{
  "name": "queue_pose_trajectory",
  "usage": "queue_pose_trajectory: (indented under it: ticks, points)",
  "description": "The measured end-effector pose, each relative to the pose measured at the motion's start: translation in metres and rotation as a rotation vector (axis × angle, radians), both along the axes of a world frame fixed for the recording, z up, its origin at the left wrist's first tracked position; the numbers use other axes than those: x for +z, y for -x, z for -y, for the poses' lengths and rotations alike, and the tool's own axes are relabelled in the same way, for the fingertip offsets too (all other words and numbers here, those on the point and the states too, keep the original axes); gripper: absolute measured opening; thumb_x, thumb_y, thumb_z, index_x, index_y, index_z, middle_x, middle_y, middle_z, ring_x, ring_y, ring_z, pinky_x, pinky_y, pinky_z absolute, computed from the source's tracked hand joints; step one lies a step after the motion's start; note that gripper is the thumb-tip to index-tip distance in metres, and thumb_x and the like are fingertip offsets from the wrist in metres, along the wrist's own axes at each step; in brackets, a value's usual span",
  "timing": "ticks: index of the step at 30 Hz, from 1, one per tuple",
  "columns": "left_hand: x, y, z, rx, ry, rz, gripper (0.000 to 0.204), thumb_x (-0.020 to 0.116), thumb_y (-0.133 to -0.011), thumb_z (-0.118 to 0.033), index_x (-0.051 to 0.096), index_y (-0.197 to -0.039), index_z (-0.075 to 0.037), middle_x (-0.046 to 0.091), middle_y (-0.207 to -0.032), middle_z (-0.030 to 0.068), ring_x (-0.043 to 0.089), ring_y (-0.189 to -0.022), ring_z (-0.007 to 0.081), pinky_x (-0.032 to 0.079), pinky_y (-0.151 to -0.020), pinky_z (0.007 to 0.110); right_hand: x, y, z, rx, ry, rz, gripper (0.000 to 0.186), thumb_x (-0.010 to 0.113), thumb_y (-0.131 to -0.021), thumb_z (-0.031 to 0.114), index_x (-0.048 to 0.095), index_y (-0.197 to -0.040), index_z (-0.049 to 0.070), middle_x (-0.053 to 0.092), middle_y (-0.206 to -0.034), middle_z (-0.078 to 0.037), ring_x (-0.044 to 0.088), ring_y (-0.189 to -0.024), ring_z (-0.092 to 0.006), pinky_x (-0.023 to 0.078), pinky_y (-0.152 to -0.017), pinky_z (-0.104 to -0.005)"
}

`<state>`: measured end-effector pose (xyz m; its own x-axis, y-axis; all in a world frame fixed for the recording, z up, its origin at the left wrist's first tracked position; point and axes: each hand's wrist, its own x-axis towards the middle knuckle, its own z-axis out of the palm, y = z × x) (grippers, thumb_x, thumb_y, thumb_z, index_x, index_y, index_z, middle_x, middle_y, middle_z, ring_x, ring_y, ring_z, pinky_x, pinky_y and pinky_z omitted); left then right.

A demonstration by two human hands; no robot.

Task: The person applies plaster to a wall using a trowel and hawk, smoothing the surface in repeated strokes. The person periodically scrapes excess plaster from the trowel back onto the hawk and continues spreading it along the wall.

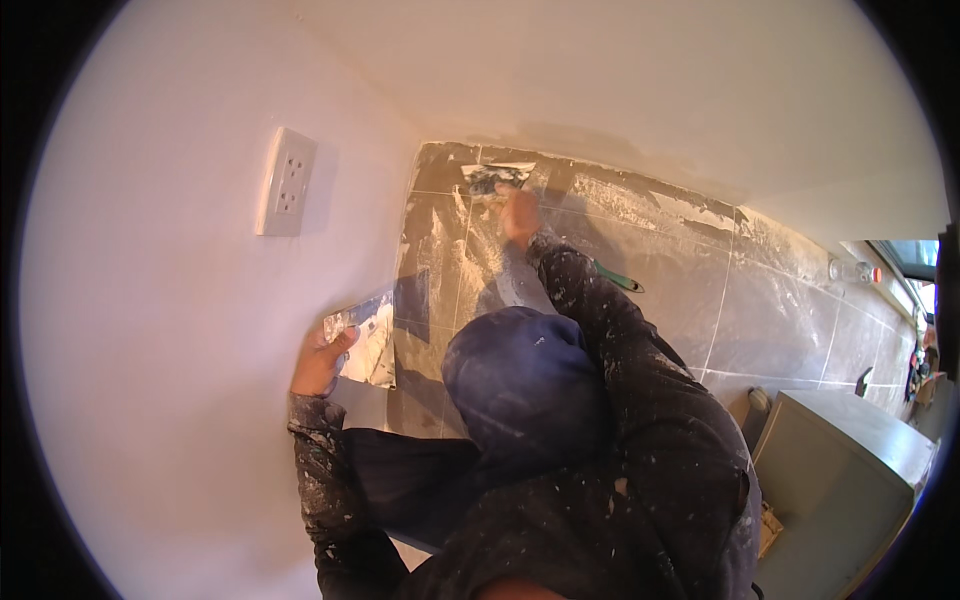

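My left hand [316,366] is closed on the edge of a flat rectangular plate [372,345] smeared with white paste, with the thumb on top. It holds the plate low beside the left wall. Farther off, near the corner where the walls meet the floor, my right hand [520,216] grips a wide-bladed putty knife [498,177]. Its blade is smeared white and dark and is close to the floor at the foot of the far wall; whether it touches cannot be told. The fingers and handle are partly hidden.
Grey floor tiles [660,300] carry white smears. A green-handled tool [620,277] lies right of my right forearm. My bent knee [530,380] fills the middle. A white wall socket [287,182] is at left, a grey cabinet [840,470] at right, and a clear bottle [853,271] stands beyond.
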<state>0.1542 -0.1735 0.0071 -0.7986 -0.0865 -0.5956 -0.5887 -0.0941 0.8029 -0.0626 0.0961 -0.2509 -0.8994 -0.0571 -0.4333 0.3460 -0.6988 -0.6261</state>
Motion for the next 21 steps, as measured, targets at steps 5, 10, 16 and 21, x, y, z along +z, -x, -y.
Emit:
queue_pose_trajectory:
  ticks: [5, 10, 16, 21]
  points:
    - [-0.004, -0.001, 0.003, -0.019, -0.008, -0.001, 0.039, 0.067, -0.089, -0.013, 0.055, -0.123, 0.001, 0.064, -0.114, 0.0082, 0.059, -0.106, 0.017, 0.045, -0.094, 0.031, -0.033, 0.056, 0.001, -0.1, 0.19, 0.298, 0.032, 0.047, -0.096, 0.004, 0.044, -0.125, -0.012, 0.044, -0.134, -0.019, 0.047, -0.123, -0.0317, 0.047, -0.104, -0.0451]
    - [0.007, -0.004, -0.007, 0.07, 0.001, -0.052, 0.036, 0.065, -0.091, -0.017, 0.057, -0.12, 0.003, 0.065, -0.11, 0.008, 0.061, -0.098, 0.015, 0.047, -0.089, 0.03, 0.037, 0.046, -0.016, 0.104, -0.345, -0.188, 0.039, 0.055, -0.092, 0.004, 0.045, -0.125, -0.013, 0.053, -0.125, -0.02, 0.057, -0.111, -0.0285, 0.051, -0.094, -0.0396]
    - [0.007, 0.019, -0.017, 0.296, -0.037, -0.032, 0.038, 0.065, -0.091, -0.022, 0.053, -0.119, 0.0, 0.066, -0.104, 0.0093, 0.064, -0.092, 0.0172, 0.052, -0.077, 0.03, 0.149, -0.042, -0.055, 0.392, -0.465, -0.23, 0.04, 0.065, -0.087, 0.017, 0.058, -0.123, 0.0, 0.062, -0.112, -0.026, 0.064, -0.094, -0.0329, 0.053, -0.077, -0.0382]
    - [0.013, 0.033, -0.016, 0.333, -0.459, -0.207, 0.035, 0.06, -0.094, -0.017, 0.05, -0.121, 0.002, 0.064, -0.11, 0.0108, 0.066, -0.093, 0.0193, 0.054, -0.08, 0.033, 0.271, -0.049, -0.055, 0.123, -1.432, -1.686, 0.02, 0.064, -0.088, 0.012, 0.069, -0.103, 0.001, 0.067, -0.095, -0.017, 0.063, -0.084, -0.0328, 0.052, -0.072, -0.0386]
